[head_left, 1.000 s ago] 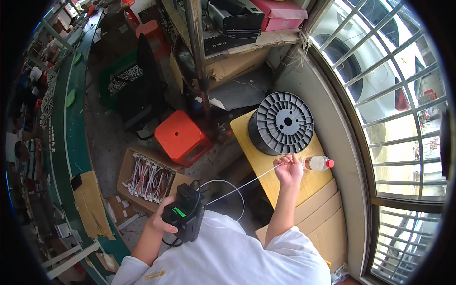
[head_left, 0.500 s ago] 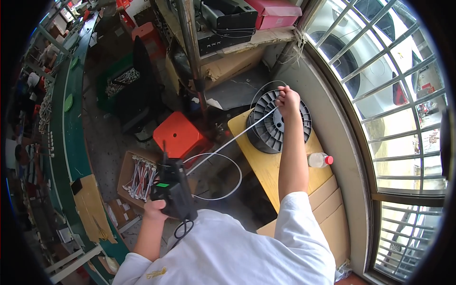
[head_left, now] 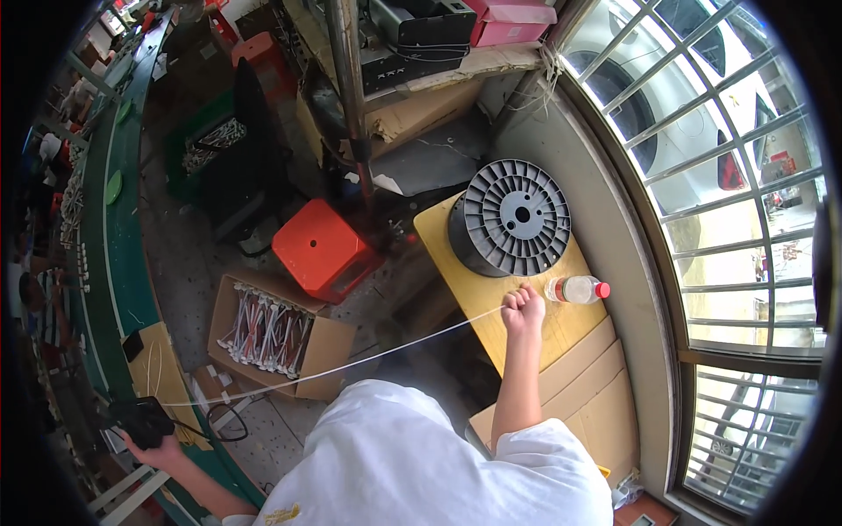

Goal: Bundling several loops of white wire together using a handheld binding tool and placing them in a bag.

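White cord pulled taut between two hands, drawn off a grey spool.

Left hand (head_left: 160, 449), low and nearest, is clenched on a black handheld tool (head_left: 140, 419) where the cord (head_left: 351, 362) ends; right hand (head_left: 523, 309) is fisted around the same cord over the yellow board (head_left: 478, 289). Cord appears thin, light and flexible, likely smooth, so best pinched firmly or wrapped once. Beyond lie a cardboard box (head_left: 267, 329) of white bundles, a red stool (head_left: 323, 248), a clear bottle (head_left: 574, 288) and the ribbed spool (head_left: 511, 218).
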`<action>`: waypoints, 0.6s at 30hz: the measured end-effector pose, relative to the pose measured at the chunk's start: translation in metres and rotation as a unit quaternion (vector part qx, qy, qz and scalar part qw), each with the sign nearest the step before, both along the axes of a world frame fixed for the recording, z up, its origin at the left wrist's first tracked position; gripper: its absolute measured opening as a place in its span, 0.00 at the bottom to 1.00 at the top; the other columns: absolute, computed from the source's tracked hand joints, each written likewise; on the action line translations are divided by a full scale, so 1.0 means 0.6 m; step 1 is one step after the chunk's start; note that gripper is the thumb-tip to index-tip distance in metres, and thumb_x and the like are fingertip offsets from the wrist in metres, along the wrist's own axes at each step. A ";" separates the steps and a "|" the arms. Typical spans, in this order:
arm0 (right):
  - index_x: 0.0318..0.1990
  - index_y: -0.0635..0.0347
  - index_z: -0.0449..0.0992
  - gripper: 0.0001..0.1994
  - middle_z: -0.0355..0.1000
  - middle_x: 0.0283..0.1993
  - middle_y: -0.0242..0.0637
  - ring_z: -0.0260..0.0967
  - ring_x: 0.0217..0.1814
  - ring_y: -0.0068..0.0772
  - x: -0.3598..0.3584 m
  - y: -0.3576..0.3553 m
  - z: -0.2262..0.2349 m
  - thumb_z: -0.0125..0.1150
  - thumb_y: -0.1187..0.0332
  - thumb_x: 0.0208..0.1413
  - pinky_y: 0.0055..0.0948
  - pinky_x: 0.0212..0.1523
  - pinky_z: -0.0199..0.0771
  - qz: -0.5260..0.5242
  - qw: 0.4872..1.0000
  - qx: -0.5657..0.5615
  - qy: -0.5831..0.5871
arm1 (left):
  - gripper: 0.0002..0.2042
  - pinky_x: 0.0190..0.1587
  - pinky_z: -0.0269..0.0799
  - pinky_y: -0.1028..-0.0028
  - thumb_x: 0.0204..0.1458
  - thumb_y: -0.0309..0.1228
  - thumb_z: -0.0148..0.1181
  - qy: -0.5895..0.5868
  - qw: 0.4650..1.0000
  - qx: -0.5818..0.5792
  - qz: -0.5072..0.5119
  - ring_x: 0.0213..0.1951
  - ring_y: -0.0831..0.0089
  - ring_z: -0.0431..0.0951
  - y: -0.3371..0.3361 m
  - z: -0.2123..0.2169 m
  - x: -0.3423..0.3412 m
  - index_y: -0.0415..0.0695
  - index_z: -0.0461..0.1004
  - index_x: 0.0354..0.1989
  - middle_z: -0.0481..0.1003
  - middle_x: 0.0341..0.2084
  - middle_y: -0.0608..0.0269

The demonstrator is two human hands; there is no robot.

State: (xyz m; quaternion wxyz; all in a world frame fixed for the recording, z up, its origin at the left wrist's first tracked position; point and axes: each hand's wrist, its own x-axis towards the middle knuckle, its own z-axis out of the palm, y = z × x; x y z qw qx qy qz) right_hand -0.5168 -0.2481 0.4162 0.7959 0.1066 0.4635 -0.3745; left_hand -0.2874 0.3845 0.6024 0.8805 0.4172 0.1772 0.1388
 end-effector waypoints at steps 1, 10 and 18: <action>0.29 0.59 0.62 0.14 0.44 0.12 0.21 0.39 0.11 0.15 -0.014 -0.027 0.013 0.36 0.63 0.65 0.17 0.11 0.38 -0.019 0.999 -0.028 0.026 | 0.18 0.45 0.73 0.66 0.50 0.38 0.58 -0.001 1.000 -0.001 0.003 0.45 0.61 0.73 -0.012 -0.005 -0.005 0.42 0.72 0.46 0.74 0.40 0.60; 0.33 0.63 0.63 0.11 0.46 0.15 0.23 0.40 0.13 0.16 0.214 -0.223 0.166 0.38 0.67 0.65 0.18 0.13 0.40 0.122 0.924 -0.360 -0.042 | 0.23 0.48 0.69 0.60 0.49 0.42 0.57 0.084 0.982 -0.103 -0.136 0.43 0.60 0.73 -0.196 -0.088 -0.068 0.43 0.68 0.51 0.73 0.43 0.58; 0.30 0.65 0.72 0.08 0.63 0.17 0.33 0.60 0.18 0.23 0.300 0.259 0.220 0.47 0.72 0.59 0.23 0.22 0.60 0.470 0.440 -0.755 0.123 | 0.33 0.55 0.64 0.52 0.39 0.38 0.58 -0.013 0.919 -0.068 -0.389 0.50 0.53 0.70 -0.258 -0.126 -0.082 0.36 0.60 0.56 0.69 0.49 0.50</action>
